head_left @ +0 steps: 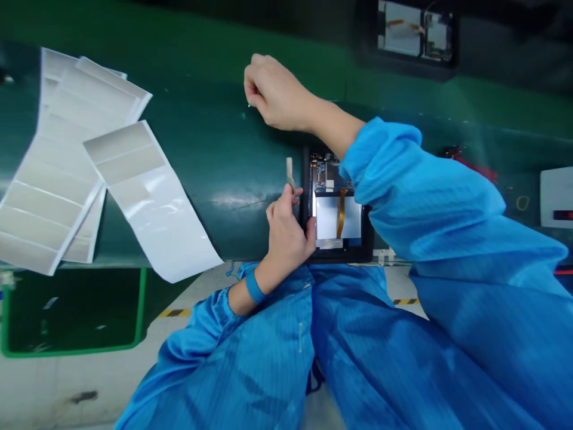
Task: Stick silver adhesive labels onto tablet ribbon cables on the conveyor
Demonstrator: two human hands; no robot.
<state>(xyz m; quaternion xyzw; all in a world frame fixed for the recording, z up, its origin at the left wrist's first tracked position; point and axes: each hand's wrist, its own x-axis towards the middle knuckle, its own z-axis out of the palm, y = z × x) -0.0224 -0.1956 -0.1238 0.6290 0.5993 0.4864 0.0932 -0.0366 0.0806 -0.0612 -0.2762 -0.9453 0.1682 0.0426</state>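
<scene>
An opened tablet-like device (336,215) in a black frame lies at the near edge of the green bench, its circuit board, white panel and orange flex cable showing. My left hand (286,230) rests against the device's left edge, fingers pinched on a small pale strip (290,170) that sticks up. My right hand (273,89) is raised over the green surface beyond the device, fingers closed in a pinch on something too small to make out. My blue right sleeve covers the device's right side.
Long strips of white label backing (89,173) hang over the bench edge at left. Another opened device (414,33) lies at the far top right. A white box (557,197) and red wires (474,167) sit at right. A green bin (71,310) stands below the bench.
</scene>
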